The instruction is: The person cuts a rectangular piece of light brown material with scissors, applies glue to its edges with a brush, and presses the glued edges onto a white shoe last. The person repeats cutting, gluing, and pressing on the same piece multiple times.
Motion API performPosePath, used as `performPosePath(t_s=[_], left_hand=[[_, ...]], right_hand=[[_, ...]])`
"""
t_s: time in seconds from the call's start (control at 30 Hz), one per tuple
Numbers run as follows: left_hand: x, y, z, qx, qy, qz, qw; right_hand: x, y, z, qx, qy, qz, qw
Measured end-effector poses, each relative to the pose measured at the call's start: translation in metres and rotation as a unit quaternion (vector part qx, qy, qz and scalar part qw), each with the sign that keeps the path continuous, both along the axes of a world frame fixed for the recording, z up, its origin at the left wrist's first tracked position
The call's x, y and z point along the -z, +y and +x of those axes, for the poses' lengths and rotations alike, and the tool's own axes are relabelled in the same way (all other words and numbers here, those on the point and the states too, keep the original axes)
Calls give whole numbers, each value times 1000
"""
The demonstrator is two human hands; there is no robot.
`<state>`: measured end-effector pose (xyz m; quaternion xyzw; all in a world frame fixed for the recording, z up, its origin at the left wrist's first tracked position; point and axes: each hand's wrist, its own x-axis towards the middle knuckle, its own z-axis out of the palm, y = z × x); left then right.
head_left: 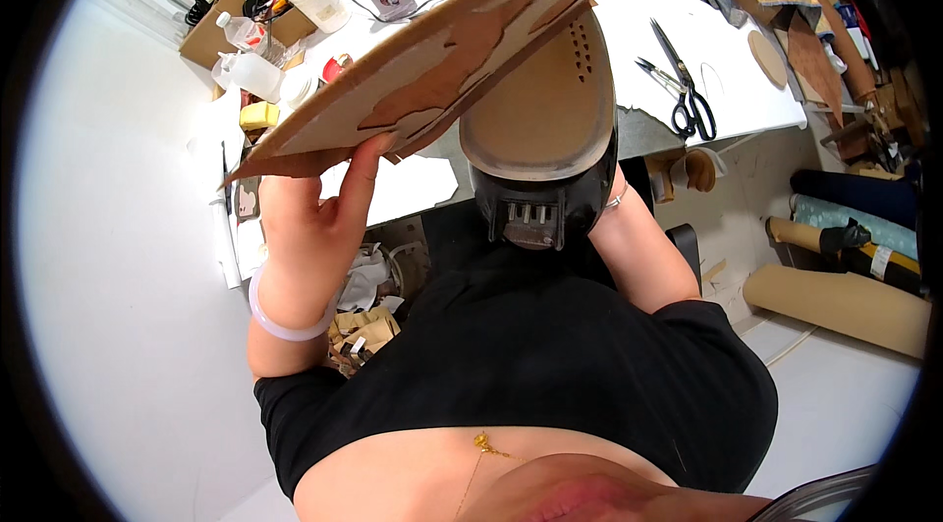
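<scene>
My left hand grips the lower edge of a wide, stiff brown panel, thumb on the near face and fingers hidden behind. The panel looks like leather or board, carries irregular pale and brown patches, and slants up to the right. Beside it, at the centre, is a black object with a rounded tan face and small dark holes near its top; its kind I cannot make out. The panel covers part of it. My right forearm reaches up behind this object, which hides the hand and fingers.
Black scissors lie on the white-topped table at right, near a tan oval piece. Bottles, a white tub, a yellow block and cables fill the far left. Rolls of material rest at the right.
</scene>
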<state>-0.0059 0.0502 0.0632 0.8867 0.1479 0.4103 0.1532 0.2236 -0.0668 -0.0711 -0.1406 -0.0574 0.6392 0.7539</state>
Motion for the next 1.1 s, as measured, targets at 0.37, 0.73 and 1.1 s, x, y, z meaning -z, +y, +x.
performPosePath(t_s=[0.37, 0.73, 1.1], left_hand=[[-11, -3, 16, 58, 7, 89, 994], [-5, 20, 10, -11, -54, -102, 993], [-13, 26, 23, 63, -56, -457, 885]], right_hand=[[-1, 0, 2, -3, 4, 1, 1000], [-1, 0, 6, 6, -4, 5, 1000], [-1, 13, -3, -6, 8, 9, 1000]])
